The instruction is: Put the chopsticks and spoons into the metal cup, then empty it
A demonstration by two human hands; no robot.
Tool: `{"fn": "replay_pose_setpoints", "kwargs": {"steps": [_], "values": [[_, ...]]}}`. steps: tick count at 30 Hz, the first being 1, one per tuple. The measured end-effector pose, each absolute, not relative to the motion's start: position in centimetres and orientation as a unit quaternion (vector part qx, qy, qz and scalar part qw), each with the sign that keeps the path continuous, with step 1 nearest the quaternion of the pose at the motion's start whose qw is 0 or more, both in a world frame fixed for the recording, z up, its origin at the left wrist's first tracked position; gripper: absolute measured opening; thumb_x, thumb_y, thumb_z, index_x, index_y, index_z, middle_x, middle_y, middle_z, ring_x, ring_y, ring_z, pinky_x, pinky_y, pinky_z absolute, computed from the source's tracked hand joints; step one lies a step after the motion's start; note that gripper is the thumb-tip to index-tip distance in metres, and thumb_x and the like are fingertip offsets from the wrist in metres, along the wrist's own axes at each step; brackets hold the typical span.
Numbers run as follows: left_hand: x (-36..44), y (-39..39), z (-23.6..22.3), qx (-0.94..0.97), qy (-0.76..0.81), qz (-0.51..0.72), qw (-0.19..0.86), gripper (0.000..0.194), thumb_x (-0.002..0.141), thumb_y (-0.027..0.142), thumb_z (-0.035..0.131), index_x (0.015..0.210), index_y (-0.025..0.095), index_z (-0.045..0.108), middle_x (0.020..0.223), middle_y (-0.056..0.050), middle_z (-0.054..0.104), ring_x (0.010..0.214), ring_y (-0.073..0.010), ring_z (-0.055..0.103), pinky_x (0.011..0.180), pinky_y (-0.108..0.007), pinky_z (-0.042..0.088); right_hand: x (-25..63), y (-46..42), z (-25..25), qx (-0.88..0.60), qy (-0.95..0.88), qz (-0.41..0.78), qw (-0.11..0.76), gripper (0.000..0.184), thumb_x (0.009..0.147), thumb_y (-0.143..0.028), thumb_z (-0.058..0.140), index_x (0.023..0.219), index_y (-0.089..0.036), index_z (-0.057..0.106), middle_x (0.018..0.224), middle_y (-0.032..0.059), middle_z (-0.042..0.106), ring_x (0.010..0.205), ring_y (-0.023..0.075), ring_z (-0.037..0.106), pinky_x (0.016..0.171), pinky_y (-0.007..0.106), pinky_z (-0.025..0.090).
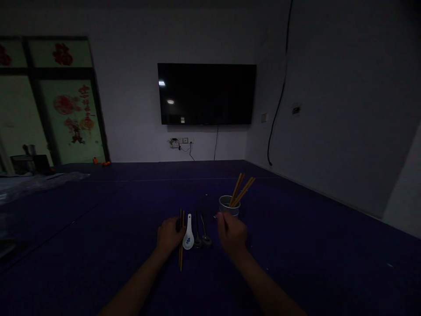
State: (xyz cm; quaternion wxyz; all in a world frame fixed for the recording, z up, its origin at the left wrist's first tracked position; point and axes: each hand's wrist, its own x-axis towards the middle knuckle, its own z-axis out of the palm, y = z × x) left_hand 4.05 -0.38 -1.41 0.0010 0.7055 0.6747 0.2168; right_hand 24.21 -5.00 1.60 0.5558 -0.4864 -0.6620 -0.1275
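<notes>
My left hand (170, 235) rests on the blue surface with thumb and fingers apart, lying over the middle of a pair of chopsticks (180, 260). Its thumb reaches the edge of a white soup spoon (188, 239) with a blue motif in the bowl. Two dark metal spoons, a left one (198, 241) and a right one (206, 240), lie beside it, bowls toward me. My right hand (233, 232) is closed in front of a grey metal cup (226, 200). A small pale tip shows beside its fingers; what it grips is hidden. Several wooden chopsticks (241, 193) lean in the cup.
The blue surface (125, 206) runs to the far wall, where a television (208, 94) hangs above sockets. Crumpled clear plastic (42, 181) lies at the far left. Orange items (100, 162) sit near the glass door. A black cable (279, 101) hangs on the right wall.
</notes>
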Motion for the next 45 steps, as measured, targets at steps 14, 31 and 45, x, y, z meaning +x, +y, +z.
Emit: {"fn": "replay_pose_setpoints", "kwargs": {"steps": [14,31,45], "values": [[3.5,0.2,-1.4,0.705,0.684,0.186,-0.01,0.036,0.084,0.041,0.044,0.109,0.027,0.065,0.101,-0.008,0.065,0.095,-0.0202,0.059,0.074,-0.027,0.04,22.0,-4.8,0.5,-0.446,-0.784,-0.156,0.402,0.046,0.094,-0.034,0.03,0.063,-0.018,0.059,0.059,0.0026,0.064,0.052,0.0105,0.056,0.053,0.023,0.029],[4.1,-0.1,-0.7,0.733,0.667,0.112,-0.072,0.041,0.085,0.043,0.036,0.088,0.016,0.068,0.095,-0.015,0.067,0.1,-0.0291,0.057,0.084,-0.042,0.039,21.6,-3.0,-0.6,-0.531,-0.797,-0.086,0.275,0.037,0.093,-0.034,0.036,0.072,-0.02,0.063,0.073,0.0038,0.07,0.065,0.0141,0.065,0.052,0.023,0.034],[4.5,1.1,0.3,0.764,0.642,0.013,-0.063,0.032,0.081,0.018,0.039,0.088,0.013,0.069,0.09,-0.021,0.068,0.093,-0.0293,0.063,0.079,-0.042,0.045,21.4,-3.2,-0.6,-0.528,-0.81,-0.102,0.236,0.033,0.091,-0.035,0.041,0.073,-0.02,0.064,0.073,0.0054,0.071,0.065,0.0164,0.067,0.054,0.022,0.038]]}}
